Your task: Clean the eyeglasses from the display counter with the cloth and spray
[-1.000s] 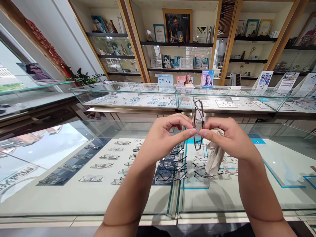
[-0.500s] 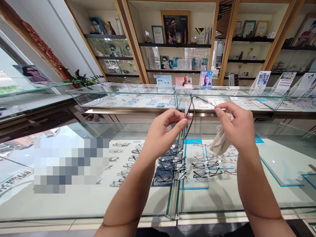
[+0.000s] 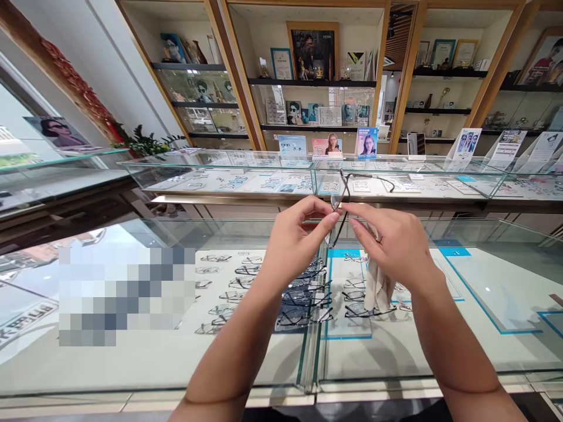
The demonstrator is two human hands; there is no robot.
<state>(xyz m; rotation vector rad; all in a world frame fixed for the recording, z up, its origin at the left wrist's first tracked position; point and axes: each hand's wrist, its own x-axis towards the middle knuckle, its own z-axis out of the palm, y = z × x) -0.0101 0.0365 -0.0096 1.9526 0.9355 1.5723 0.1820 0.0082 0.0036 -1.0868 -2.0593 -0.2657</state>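
Note:
My left hand point(image 3: 295, 239) pinches a pair of dark-framed eyeglasses point(image 3: 336, 201) between thumb and fingers, holding them up above the glass counter. One temple arm points right and ends in a curved tip; the other hangs down past the fingers. My right hand point(image 3: 396, 241) keeps a crumpled beige cloth point(image 3: 378, 288) in its curled fingers, and the cloth dangles below the palm. Its index finger reaches to the edge of the eyeglasses, close to my left fingertips. Whether cloth lies between that finger and the frame is hidden.
Beneath my hands is a glass display counter point(image 3: 369, 384) with several rows of eyeglasses point(image 3: 303, 296) inside. A second glass case point(image 3: 220, 181) stands beyond it, with upright advertising cards point(image 3: 367, 142) on top. Wooden shelves point(image 3: 312, 82) line the back wall.
My right hand has left the tip of the temple arm and moved left to the front of the eyeglasses, bringing the cloth along. My left hand has barely shifted.

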